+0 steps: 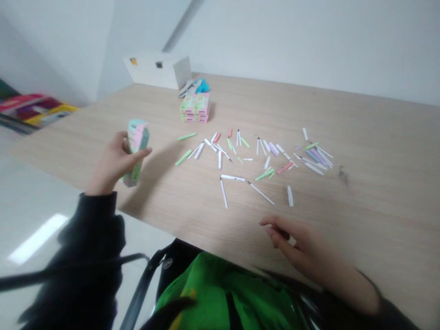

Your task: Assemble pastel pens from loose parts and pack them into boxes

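My left hand [115,160] is closed around a pastel pink and green box [136,149], held upright above the left part of the wooden table [378,192]. My right hand [299,245] rests near the table's front edge with its fingers curled together in a loose pinch; something small and white shows under them, too small to name. Several pens and pen caps [261,158] in white, green, pink and purple lie scattered across the middle of the table, beyond my right hand.
A stack of similar pastel boxes [195,108] stands at the back, with a white cardboard box [158,69] and a blue and white bundle [195,85] behind it. Colourful packages [34,110] lie off the table at far left. A green bag [220,293] is on my lap.
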The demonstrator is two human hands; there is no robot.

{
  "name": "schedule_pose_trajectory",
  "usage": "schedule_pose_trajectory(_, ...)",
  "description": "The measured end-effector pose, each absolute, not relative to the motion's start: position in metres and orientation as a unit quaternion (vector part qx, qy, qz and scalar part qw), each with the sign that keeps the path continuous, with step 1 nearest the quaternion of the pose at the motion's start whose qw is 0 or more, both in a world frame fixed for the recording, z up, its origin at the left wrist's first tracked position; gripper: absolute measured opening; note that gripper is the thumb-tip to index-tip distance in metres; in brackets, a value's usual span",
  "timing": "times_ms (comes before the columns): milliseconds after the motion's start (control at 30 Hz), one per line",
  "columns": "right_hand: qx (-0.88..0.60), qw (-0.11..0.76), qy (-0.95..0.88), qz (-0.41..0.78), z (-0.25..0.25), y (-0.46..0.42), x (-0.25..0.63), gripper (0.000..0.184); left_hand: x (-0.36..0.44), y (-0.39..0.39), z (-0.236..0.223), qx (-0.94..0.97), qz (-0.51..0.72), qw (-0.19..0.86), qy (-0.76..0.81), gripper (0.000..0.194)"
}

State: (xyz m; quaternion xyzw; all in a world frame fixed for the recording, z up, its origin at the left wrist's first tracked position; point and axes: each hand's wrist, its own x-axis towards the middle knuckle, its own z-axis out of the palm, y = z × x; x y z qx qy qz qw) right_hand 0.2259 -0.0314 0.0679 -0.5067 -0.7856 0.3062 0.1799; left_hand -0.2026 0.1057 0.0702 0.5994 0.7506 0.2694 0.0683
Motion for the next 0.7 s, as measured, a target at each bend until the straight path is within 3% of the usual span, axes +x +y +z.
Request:
schedule_pose_trajectory(167, -0.541, 0.186, -0.756, 0.318, 0.057, -0.037, 0.234, 0.024, -0.21, 0.15, 0.049, 0.649, 0.176, 0.054, 0.738, 0.069)
schedule_pose_trajectory(300, -0.561, 0.184, -0.743, 0.315, 0.056, -0.037, 0.24, 0.025, -0.199, 0.171, 0.023, 0.657, 0.131, 0.014, 0.743, 0.065)
schedule_pose_trajectory(467, -0.561, 0.179, -0.739, 0.326, 0.055, -0.034, 0.241, 0.024, -0.196, 0.186, 0.0, 0.65, 0.128, -0.023, 0.749, 0.058)
schedule_pose_trajectory(600, -0.553, 0.188, -0.739, 0.336, 0.047, -0.031, 0.236, 0.025, -0.189, 0.172, 0.009, 0.641, 0.209, -0.101, 0.731, 0.052)
schedule_pose_trajectory(700, -0.55, 0.195, -0.732, 0.351, 0.039, -0.029, 0.234, 0.026, -0.168, 0.158, 0.017, 0.671, 0.196, -0.087, 0.71, 0.041)
